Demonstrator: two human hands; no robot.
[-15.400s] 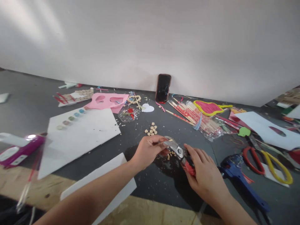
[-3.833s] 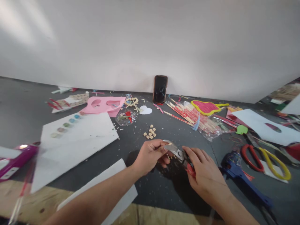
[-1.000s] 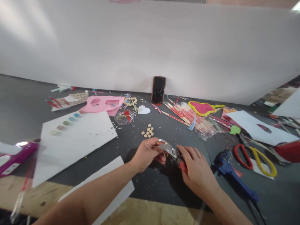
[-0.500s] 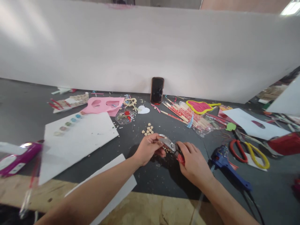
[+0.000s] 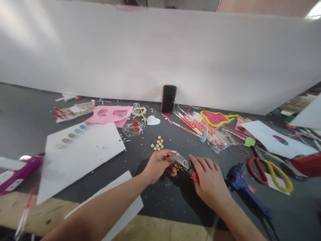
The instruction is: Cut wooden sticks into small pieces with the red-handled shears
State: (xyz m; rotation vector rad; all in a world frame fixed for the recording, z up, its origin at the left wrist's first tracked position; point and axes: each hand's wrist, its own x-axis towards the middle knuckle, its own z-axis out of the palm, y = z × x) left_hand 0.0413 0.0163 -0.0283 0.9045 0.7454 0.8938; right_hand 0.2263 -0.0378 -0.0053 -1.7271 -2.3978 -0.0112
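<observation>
My right hand (image 5: 209,179) is wrapped around the red handles of a pair of pruning shears (image 5: 184,162), whose silver blades point left. Close against the blades, my left hand (image 5: 159,166) is closed in a pinch. Whatever its fingertips hold is too small and hidden to make out. Small light wooden pieces (image 5: 179,167) lie on the dark table below the shears, partly covered by my hands. Just beyond my left hand sits a little cluster of flower-shaped wooden pieces (image 5: 157,144).
A phone (image 5: 169,99) leans on the white partition (image 5: 160,53). To the right are packaged sticks (image 5: 198,127), a blue glue gun (image 5: 247,190) and scissors with red and yellow handles (image 5: 278,179). White board (image 5: 82,160), pink sheet (image 5: 107,113) and purple tool (image 5: 21,175) lie left.
The view has shifted slightly, so the tabletop things sit a little differently in frame. Both hands keep nearly the same pose around the shears.
</observation>
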